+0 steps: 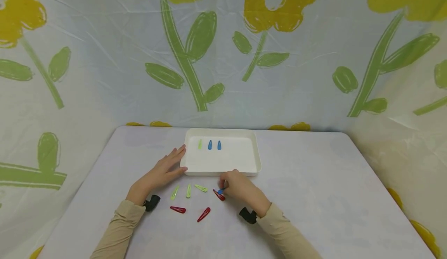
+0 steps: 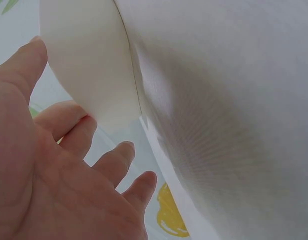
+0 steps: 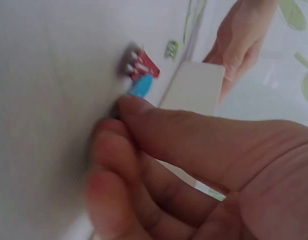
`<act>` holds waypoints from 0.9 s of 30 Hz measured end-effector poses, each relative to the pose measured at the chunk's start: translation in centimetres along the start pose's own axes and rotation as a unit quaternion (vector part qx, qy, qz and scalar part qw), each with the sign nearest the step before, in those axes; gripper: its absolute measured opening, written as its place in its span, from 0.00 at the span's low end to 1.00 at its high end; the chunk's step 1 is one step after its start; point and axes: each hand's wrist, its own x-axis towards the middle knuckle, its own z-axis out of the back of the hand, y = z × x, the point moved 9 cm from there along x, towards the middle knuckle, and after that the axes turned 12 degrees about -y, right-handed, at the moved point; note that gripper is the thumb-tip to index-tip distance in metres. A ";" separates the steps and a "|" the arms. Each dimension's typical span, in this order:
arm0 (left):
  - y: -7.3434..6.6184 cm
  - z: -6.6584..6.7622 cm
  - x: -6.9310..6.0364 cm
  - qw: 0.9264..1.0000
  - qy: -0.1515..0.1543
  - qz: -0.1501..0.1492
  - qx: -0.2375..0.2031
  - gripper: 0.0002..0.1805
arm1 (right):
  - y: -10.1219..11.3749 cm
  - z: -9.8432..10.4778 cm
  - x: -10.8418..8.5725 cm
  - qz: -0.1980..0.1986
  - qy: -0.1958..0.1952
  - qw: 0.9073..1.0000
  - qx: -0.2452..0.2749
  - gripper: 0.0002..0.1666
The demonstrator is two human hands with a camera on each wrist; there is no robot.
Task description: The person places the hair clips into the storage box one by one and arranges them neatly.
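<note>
Blue clip (image 1: 220, 192), free end aimed at eight o'clock, is pinched tight in the right hand's (image 1: 241, 187) grip, the nearer hand to it; the white tray (image 1: 223, 164) lies at twelve o'clock. Left hand (image 1: 165, 169), fingers extended, sits at the tray's nine o'clock side. Only the right wrist view shows the pinching thumb (image 3: 166, 122); only the head view, three clips (image 1: 210, 145) inside the tray.

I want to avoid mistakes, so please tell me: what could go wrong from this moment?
The right hand pinches a small blue clip with one end sticking out, so it might slip or twist. That end is very close to a red clip, which could get nudged or caught. The left hand touches the side of the tray; a push might shift the three clips lying inside.
</note>
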 end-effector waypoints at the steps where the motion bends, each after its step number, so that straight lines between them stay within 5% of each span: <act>1: 0.0 0.0 0.0 1.000 0.001 0.002 -0.001 0.41 | -0.1 0.1 0.0 -0.001 0.006 1.000 -0.005 0.11; 12: -0.1 0.0 0.1 1.000 -0.007 -0.005 -0.007 0.41 | -1.4 0.9 -1.0 -0.033 0.064 0.997 -0.012 0.17; 20: 0.0 -0.1 0.1 1.000 -0.001 -0.004 -0.004 0.41 | -1.2 1.2 -0.8 -0.007 0.040 0.998 -0.037 0.15; 27: 0.1 -0.1 0.1 1.000 -0.002 -0.005 -0.002 0.41 | -1.4 1.4 -0.9 -0.027 0.032 0.998 -0.042 0.16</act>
